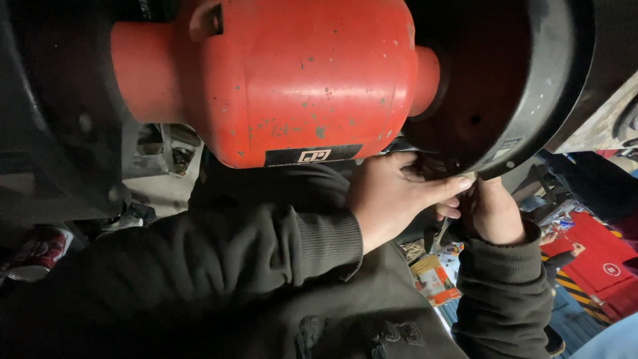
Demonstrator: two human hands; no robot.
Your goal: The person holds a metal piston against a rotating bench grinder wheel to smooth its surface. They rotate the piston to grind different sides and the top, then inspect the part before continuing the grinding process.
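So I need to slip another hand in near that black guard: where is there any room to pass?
Tight at the black guard's lower rim: left hand and right hand meet there, fingers overlapping. A narrow gap shows below the hands, between the two dark sleeves. More open room lies left of the red motor housing, under its neck. Lower right is cluttered with red boxes.

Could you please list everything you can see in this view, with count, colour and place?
motor housing: one, red with chipped paint, top centre
wheel guard: one, black, round, top right
can: one, red and white, lower left
red case: one, lower right on the floor
carton: one, orange and white, bottom centre
left hand: one, fingers on the guard's lower rim
right hand: one, under the guard; grip hidden
sleeves: two, dark
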